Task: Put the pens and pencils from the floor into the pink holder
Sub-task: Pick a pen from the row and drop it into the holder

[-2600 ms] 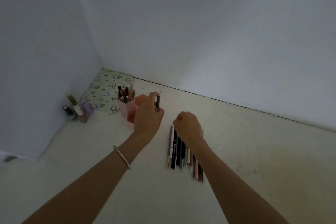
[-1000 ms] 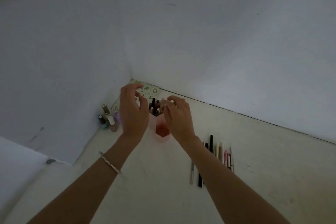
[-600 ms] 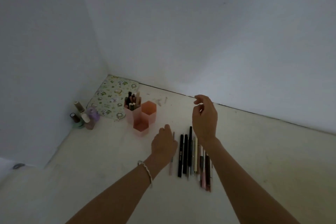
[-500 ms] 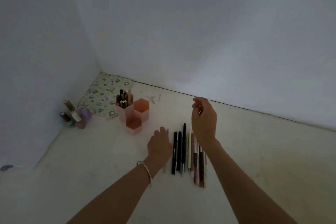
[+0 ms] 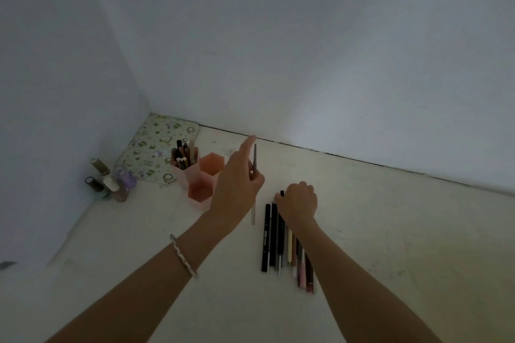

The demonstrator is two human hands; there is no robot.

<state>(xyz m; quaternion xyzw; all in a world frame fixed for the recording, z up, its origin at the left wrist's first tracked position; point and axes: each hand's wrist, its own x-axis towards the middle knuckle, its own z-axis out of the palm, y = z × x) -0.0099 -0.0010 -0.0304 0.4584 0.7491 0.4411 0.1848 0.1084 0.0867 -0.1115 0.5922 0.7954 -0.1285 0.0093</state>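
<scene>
The pink holder [image 5: 198,179], made of hexagonal cups, stands on the floor near the corner; its back-left cup holds several pens [image 5: 184,154]. My left hand [image 5: 237,186] is raised just right of the holder and pinches a thin grey pencil [image 5: 254,160] upright, index finger stretched out. A row of several pens and pencils [image 5: 278,239] lies on the floor. My right hand [image 5: 297,201] is down on the far end of that row, fingers curled round a black pen [image 5: 282,194].
A patterned pouch [image 5: 156,145] lies in the corner behind the holder. A few small nail-polish bottles [image 5: 110,182] stand by the left wall. White walls close in on the left and at the back.
My left hand has lifted a thin grey pencil off the floor and risen toward the holder. My right hand has dropped from the air onto the far end of the pen row.
</scene>
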